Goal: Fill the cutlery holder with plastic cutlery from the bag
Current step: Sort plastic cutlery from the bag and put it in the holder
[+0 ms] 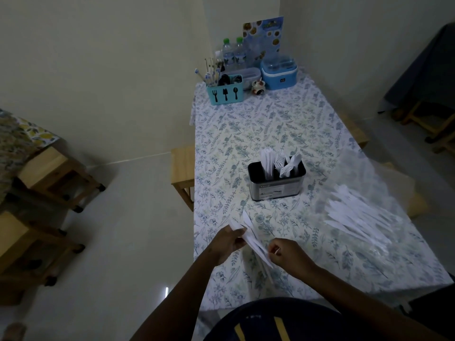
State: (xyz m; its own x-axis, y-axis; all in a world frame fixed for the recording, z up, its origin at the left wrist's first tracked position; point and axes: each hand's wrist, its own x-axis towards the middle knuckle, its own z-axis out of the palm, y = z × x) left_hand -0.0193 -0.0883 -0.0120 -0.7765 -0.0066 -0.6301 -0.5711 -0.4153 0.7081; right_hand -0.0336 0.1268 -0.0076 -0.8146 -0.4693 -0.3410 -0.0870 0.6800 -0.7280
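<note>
A steel cutlery holder (277,184) with a black rim stands mid-table, with white plastic forks and knives (280,163) upright inside it. To its right lies a clear plastic bag (362,210) with several white cutlery pieces inside. Near the table's front left edge, my left hand (227,243) and my right hand (286,254) both grip a small bundle of white plastic cutlery (253,239), held slanted just above the cloth. The left hand holds its upper end, the right its lower end.
The table has a floral cloth (246,134). At its far end stand a turquoise cutlery caddy (225,93), water bottles (232,54), a blue lidded container (279,75) and a menu card (263,38). Wooden stools (183,168) flank the table, more at left (56,178).
</note>
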